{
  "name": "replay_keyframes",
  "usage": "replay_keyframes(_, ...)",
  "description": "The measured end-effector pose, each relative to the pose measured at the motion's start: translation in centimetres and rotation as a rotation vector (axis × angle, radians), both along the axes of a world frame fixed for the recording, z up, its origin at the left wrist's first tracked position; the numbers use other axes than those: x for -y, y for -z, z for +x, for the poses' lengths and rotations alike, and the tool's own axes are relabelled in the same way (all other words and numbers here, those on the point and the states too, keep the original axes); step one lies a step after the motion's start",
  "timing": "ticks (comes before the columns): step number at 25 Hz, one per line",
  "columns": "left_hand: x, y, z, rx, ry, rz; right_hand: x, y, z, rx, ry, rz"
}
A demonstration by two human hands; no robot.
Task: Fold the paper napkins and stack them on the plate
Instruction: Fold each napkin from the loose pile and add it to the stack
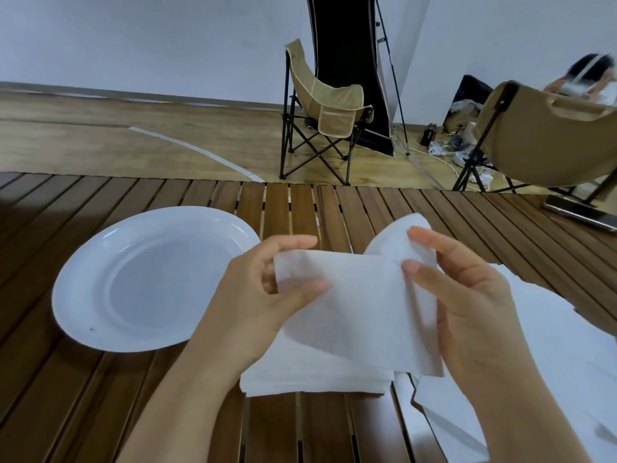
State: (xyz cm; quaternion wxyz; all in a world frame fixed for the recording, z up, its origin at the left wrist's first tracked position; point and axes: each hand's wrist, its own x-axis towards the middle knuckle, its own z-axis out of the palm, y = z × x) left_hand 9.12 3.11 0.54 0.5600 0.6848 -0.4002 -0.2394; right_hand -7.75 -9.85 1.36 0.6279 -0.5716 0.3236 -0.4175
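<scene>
A white paper napkin [354,302] is held up above the table between both hands. My left hand [260,295] pinches its left edge between thumb and fingers. My right hand [467,295] pinches its right side, where the far part of the sheet curls upward. Under the hands lies a stack of white napkins [314,379] on the wooden slats. A round white plate [83,279] sits to the left with nothing on it.
The table [100,412] is made of brown wooden slats. More white sheets [561,362] spread at the right. A phone [581,212] lies at the far right edge. Two folding camp chairs [320,118] and a person stand beyond the table.
</scene>
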Motion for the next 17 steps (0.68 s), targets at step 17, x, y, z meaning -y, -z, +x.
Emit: replay_keyframes(17, -0.4, 0.6, 1.1, 0.429, -0.418, 0.034, 0.3, 1.2, 0.6, -0.499, 0.19, -0.329)
